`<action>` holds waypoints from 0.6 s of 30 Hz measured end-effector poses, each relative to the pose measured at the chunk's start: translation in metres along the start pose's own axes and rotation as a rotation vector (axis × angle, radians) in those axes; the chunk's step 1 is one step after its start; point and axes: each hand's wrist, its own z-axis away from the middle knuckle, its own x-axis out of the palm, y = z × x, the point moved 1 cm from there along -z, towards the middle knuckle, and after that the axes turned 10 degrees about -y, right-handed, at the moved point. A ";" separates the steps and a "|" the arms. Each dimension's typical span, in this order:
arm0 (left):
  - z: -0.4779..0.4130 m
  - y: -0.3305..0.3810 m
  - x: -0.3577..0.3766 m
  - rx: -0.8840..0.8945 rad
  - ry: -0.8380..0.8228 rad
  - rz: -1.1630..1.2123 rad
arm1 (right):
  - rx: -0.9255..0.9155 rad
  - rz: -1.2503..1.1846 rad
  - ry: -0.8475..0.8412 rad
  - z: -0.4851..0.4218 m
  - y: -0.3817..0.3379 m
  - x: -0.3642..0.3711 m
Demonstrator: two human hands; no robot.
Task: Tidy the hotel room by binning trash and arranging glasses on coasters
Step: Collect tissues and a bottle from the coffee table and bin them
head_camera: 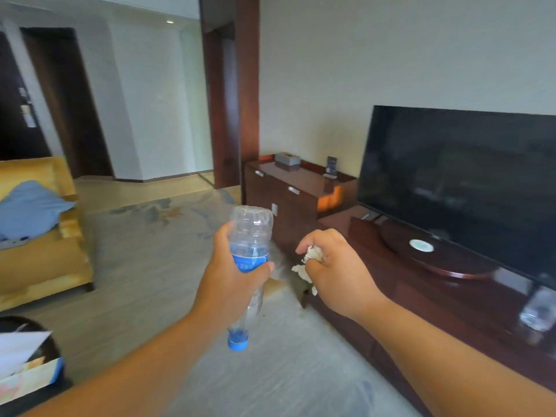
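My left hand (228, 272) grips an empty clear plastic bottle (251, 233) with a blue label, held upside down so its blue cap points at the floor. My right hand (331, 266) clutches a crumpled white tissue (311, 260), part of which hangs below my fingers. Both hands are held out over the carpet, in front of the dark wooden TV cabinet (421, 302). A glass (538, 311), blurred, stands on the cabinet at the far right. A round white coaster (421, 245) lies on the dark round tray under the TV.
A black TV (457, 176) stands on the cabinet. Behind it a taller dresser (288, 191) carries a grey tissue box. A yellow armchair (39, 260) with a blue cushion is at left. A box with white paper (24, 377) sits at bottom left. Pale carpet lies between.
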 end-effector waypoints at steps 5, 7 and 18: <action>-0.022 0.025 0.084 0.079 -0.168 0.043 | 0.143 0.054 0.117 0.037 0.049 -0.055; -0.029 0.032 0.115 0.112 -0.235 0.064 | 0.198 0.095 0.157 0.051 0.065 -0.074; -0.068 0.077 0.262 0.317 -0.611 0.229 | 0.564 0.323 0.454 0.110 0.116 -0.162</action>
